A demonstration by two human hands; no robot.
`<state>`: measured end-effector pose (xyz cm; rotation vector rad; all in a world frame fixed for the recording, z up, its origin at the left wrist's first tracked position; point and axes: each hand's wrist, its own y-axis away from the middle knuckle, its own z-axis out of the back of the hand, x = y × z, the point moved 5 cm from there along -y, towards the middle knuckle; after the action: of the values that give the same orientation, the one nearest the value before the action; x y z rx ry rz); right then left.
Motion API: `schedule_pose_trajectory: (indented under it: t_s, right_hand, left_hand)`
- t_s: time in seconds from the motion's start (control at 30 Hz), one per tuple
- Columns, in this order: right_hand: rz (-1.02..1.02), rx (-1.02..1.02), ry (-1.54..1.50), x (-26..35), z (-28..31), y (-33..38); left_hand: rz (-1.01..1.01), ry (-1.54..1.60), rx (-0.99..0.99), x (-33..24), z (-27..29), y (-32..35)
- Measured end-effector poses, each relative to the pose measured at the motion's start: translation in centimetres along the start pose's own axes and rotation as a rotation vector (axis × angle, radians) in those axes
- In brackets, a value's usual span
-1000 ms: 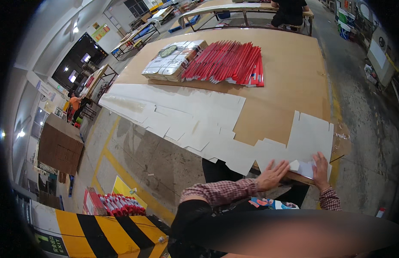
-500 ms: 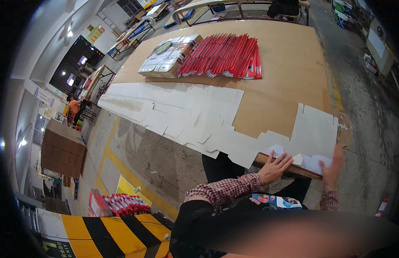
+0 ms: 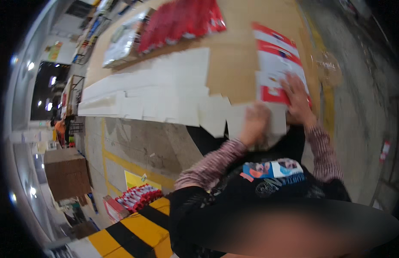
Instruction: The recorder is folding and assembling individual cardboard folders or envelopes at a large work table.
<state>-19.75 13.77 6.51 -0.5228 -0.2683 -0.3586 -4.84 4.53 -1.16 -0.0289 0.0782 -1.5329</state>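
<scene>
From my remote seat I watched through the head camera as the right hand [image 3: 297, 99] reached up from the lower right, its checked sleeve [image 3: 324, 152] leaning toward the left and its fingers extended, pointing up and slightly to the left. It was spread open, the fingers lying over the lower right part of a red-and-white printed piece [image 3: 274, 51], and I saw no grip closed around it. That piece lay flat near the right end of the brown tabletop [image 3: 234, 81], its long side running away from the person, its near edge by a bare white sheet [image 3: 277, 120]. The left hand [image 3: 256, 124] was lower and to the left, over the white sheet close to the table's near edge, its forearm slanting up from the lower left. Its fingers seemed bent inward, but motion blurred them, so I could not tell how far closed they were or whether they held anything. Left of both hands, overlapping white sheets [image 3: 160, 90] ran along the near edge, and beyond them sat a wrapped bundle [image 3: 126, 41] beside a red stack [image 3: 182, 26].
</scene>
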Motion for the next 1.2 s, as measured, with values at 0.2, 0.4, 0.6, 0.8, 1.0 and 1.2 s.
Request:
schedule_pose_trajectory:
  t_s: [0.2, 0.4, 0.6, 0.8, 1.0, 1.2]
  right_hand:
    - [-0.121, 0.199, -0.091, -2.9, -0.7, 1.6]
    - [-0.025, 0.13, 0.115, -1.7, -2.0, 3.2]
    - [0.007, 0.175, 0.142, -2.3, -3.6, 4.2]
    - [-0.024, 0.437, -0.457, 0.3, -6.6, -1.2]
    - [0.352, 0.418, -0.402, 3.3, -7.5, -1.9]
    - [0.33, 0.449, -0.392, 4.4, -7.1, 0.3]
  left_hand:
    - [-0.018, 0.304, 0.429, 9.6, 5.5, -2.5]
    - [-0.114, 0.609, 0.68, 13.6, 1.4, -6.9]
    - [0.464, 1.162, -0.004, 17.2, 0.2, 0.9]
    - [0.22, 0.274, -0.134, 9.5, 1.9, 2.6]
    - [-0.199, 0.081, -0.032, 9.2, 3.7, 8.0]
    - [0.936, 1.008, -0.902, 11.3, 1.2, 12.9]
